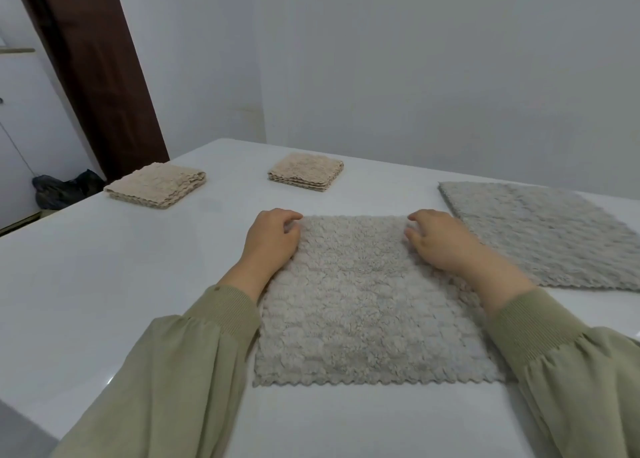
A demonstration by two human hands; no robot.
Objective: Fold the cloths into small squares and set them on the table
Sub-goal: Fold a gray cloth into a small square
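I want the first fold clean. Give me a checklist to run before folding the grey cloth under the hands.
1. Grey cloth lies flat and unfolded: ok.
2. Left hand at its far left corner: ok.
3. Right hand at its far right corner: ok.
4. Corners truly pinched: cannot tell.
5. Bare table near the beige folded squares for the finished one: ok.

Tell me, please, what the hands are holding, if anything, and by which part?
The left hand and the right hand each appear to pinch a far corner of the grey cloth lying flat.
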